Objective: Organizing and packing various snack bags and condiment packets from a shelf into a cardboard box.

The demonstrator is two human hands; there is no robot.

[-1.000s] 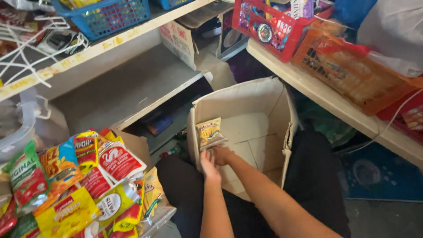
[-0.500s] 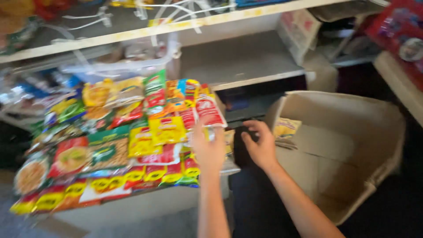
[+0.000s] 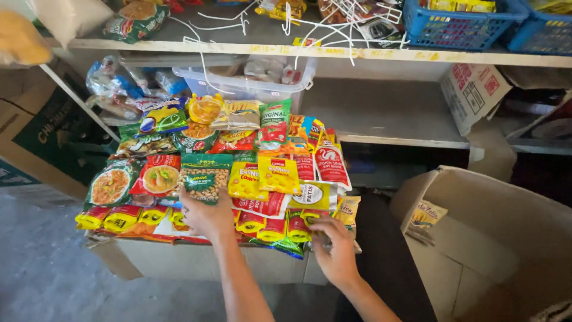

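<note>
A person's left hand [image 3: 205, 216] grips the lower edge of a green packet of nuts [image 3: 205, 177] at the front of a crowded display of snack and sauce packets. At four o'clock from it, the right hand [image 3: 335, 248] rests with fingers curled on the front row of red and yellow sachets [image 3: 280, 225]; whether it grips one cannot be told. The packets lie on a cardboard-box surface [image 3: 179, 256]. At three o'clock stands an open cardboard box [image 3: 506, 226] holding one yellow packet [image 3: 428, 214]. Blue baskets [image 3: 459, 27] sit on the shelf [image 3: 381, 55] at twelve o'clock.
</note>
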